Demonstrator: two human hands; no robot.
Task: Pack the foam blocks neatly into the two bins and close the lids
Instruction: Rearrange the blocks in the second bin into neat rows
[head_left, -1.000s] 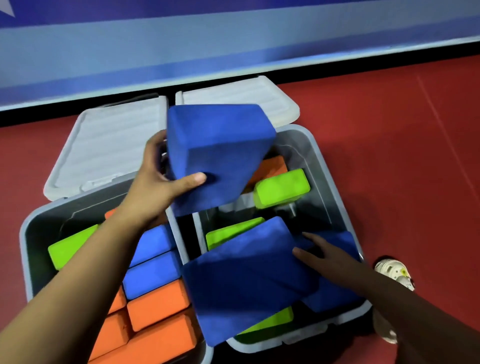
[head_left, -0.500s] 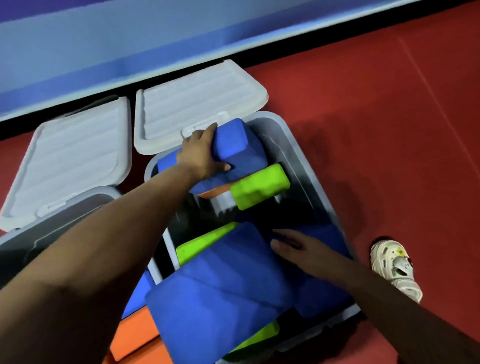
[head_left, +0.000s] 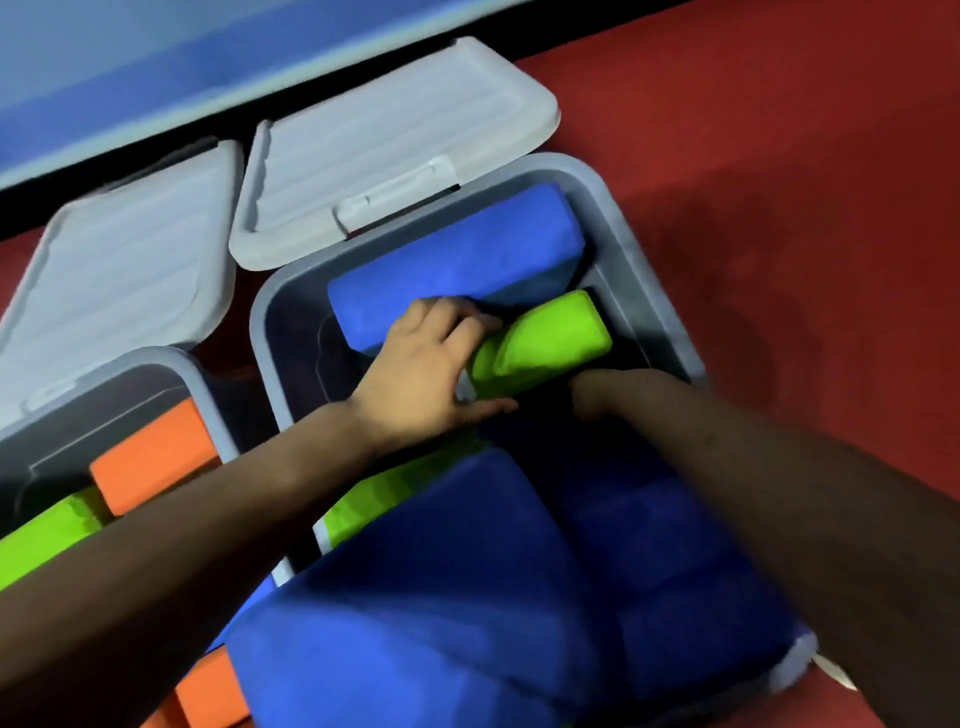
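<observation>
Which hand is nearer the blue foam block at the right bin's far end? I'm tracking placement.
Left. The left hand lies at the blue foam block's near edge; the right hand sits farther toward the camera, beyond the green foam block.

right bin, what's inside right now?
In the right bin: a blue block along the far wall, a green block gripped by the left hand, large blue blocks piled nearest the camera, green peeking beneath. Bottom layer hidden; right hand shadowed.

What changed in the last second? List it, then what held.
The left hand set the blue block at the right bin's far end, released it, and now grips the green block. The right hand reached forward to it. Both lids stayed open.
</observation>
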